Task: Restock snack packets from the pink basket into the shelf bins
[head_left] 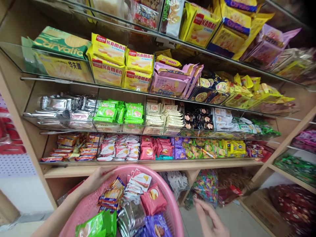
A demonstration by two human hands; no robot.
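Observation:
My left hand (100, 179) is closed on the far left rim of a pink plastic basket (170, 191), its fingertips partly hidden. Inside the basket lie orange-and-blue snack packets (112, 196), white-and-red packets (139, 181), red packets (154, 199), silver packets (132, 217), purple packets (158, 227) and green packets (98, 225). To the right of the basket, my right hand (209, 219) hangs in the air with its fingers loosely stretched and nothing in them. The bottom of the frame cuts off that hand.
Glass-fronted shelves (118, 130) of packaged snacks rise ahead, divided into compartments. The wooden bottom ledge (197, 164) runs just behind the basket. Below it sit a bag of colourful sweets (206, 186) and, farther right, a cardboard box (266, 210).

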